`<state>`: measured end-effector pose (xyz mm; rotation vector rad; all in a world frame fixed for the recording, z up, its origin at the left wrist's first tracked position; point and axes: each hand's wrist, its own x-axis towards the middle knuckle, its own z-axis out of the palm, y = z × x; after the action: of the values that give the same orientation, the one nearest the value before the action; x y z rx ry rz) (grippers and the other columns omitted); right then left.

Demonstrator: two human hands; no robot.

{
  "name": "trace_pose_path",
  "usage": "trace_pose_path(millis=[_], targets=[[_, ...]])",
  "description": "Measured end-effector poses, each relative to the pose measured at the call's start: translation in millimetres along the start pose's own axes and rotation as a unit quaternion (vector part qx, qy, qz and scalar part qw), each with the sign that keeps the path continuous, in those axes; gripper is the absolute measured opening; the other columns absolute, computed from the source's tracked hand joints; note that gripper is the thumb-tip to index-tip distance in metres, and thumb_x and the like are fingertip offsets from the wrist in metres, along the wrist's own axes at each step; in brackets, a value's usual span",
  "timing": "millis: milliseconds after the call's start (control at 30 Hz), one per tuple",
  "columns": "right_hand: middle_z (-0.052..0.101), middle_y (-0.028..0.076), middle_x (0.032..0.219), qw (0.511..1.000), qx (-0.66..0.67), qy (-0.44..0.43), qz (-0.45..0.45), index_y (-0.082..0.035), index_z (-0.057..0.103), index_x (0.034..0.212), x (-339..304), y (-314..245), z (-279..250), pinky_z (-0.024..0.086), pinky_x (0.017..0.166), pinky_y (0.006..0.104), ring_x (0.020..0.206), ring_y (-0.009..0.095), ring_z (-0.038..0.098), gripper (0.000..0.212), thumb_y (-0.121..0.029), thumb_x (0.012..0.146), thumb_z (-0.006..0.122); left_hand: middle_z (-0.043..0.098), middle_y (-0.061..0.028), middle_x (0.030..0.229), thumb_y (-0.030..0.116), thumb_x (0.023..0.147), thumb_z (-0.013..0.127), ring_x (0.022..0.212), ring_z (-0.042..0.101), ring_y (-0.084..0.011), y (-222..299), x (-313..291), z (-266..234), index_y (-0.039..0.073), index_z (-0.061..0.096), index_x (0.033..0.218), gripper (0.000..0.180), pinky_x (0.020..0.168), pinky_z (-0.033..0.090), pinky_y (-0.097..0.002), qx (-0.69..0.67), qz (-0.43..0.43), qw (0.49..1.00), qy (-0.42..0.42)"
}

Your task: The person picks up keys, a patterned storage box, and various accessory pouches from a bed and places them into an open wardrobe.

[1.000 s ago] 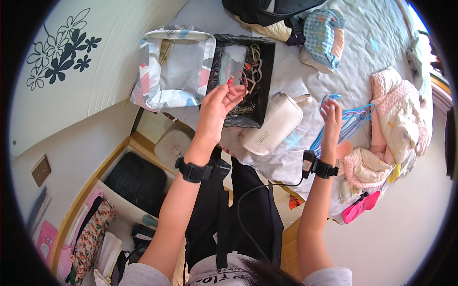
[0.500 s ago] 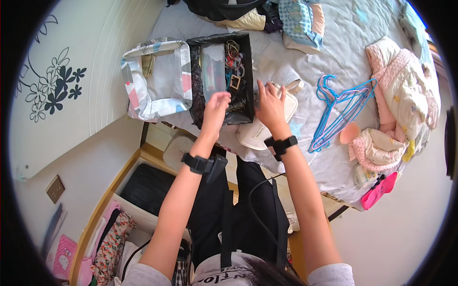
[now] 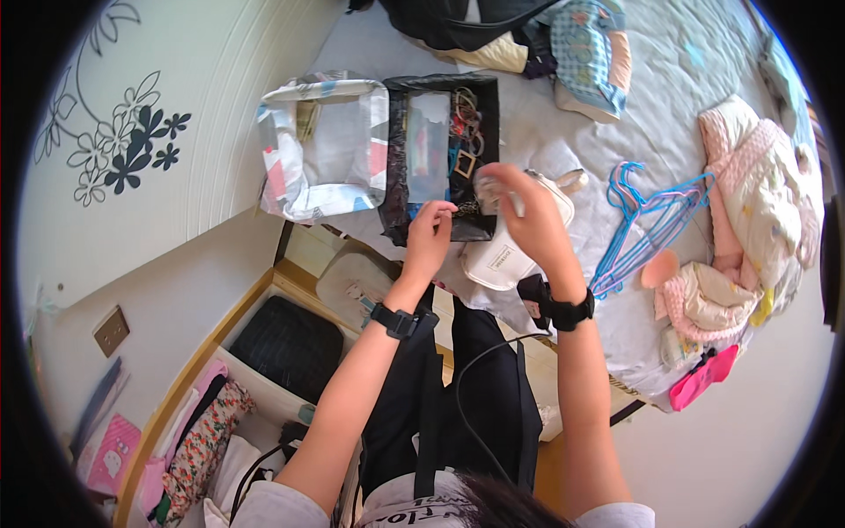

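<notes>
My left hand (image 3: 429, 239) is at the near edge of a box lined with black plastic (image 3: 393, 158), its fingers bent and bunched; whatever they hold, if anything, is hidden. Over the box's right rim and a white zip bag (image 3: 497, 260) hovers my right hand (image 3: 535, 216), smeared by motion. Its fingers curl round something pale and shiny that I cannot make out. Inside the box lie a translucent plastic case (image 3: 427, 145), a tangle of cords and bands (image 3: 465, 114) and a small square frame (image 3: 466, 165).
Left of the box stands a fabric-lined basket (image 3: 377, 154). Blue and pink hangers (image 3: 647, 220) lie on the bed to the right, beside a pink quilted blanket (image 3: 761, 202). Farther back are a black bag (image 3: 449, 22) and checked clothing (image 3: 585, 53). An open drawer (image 3: 255, 352) is below left.
My right hand has lifted off the white bag's top and curled toward the box. My left hand has drawn back from above the case to the box's near edge. The whole view has shifted slightly.
</notes>
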<state>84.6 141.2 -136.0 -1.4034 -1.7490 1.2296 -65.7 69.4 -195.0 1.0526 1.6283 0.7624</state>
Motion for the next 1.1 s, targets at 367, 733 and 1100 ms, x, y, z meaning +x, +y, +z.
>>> trace_pose_path(millis=[367,733,1100], targets=[[0.046,0.006,0.083,0.927,-0.352,-0.066,-0.11,-0.008,0.051,0.081,29.1,15.8,54.2,0.037,0.068,0.0321,0.078,0.022,0.047,0.018,-0.004,0.063,0.048,0.042,-0.0117,0.082,0.0,0.068,0.053,0.078,0.043,-0.025,4.1,-14.1,-61.7,-0.001,0.043,0.089,0.023,0.072,0.034,-0.0342,0.284,0.127,0.892,0.327],[0.045,0.018,0.098,0.994,-0.018,-0.076,-0.082,0.0,0.045,0.093,35.3,-30.7,95.6,0.039,0.076,0.0372,0.089,0.036,0.045,0.032,0.009,0.062,0.041,0.053,-0.0175,0.083,0.017,0.069,0.059,0.078,0.051,-0.0313,0.8,50.1,-172.9,0.002,0.046,0.095,0.033,0.063,0.04,-0.0365,0.293,0.063,0.893,0.336],[0.046,0.015,0.106,0.938,0.244,-0.063,0.238,0.006,0.03,0.116,128.2,-35.3,211.7,0.036,0.079,0.0267,0.097,0.021,0.046,0.057,-0.018,0.071,0.056,0.053,-0.0219,0.07,0.017,0.081,0.045,0.065,0.052,-0.0365,3.3,52.0,-172.8,0.001,0.049,0.092,0.02,0.054,0.039,-0.0374,0.214,0.057,0.934,0.28]])
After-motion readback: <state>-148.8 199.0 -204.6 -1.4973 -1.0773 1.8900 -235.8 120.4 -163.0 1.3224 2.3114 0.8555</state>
